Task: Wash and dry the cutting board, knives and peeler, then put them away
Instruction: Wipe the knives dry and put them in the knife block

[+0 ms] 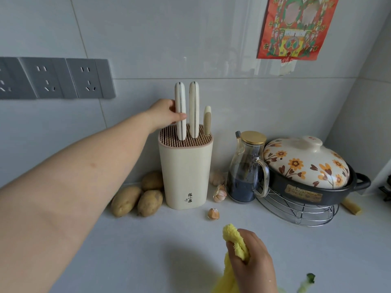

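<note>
Near edge: the right hand (251,259) has its grip clamped on a bunched yellow cloth (233,237), above the white tabletop (148,250). Farther in, a loose garlic clove (213,214) lies in front of the cream knife block (186,172). Three potatoes (127,200) lie at its left base. To the right, a glass jug (245,172) holds dark liquid, just beside a lidded floral casserole (306,166) on a wire rack (296,212). The block's slotted top holds three upright items: left knife (180,123), second knife (194,108) and, at right, a shorter ribbed handle (207,120). The left hand (164,114) has its grip closed around the left knife's handle.
</note>
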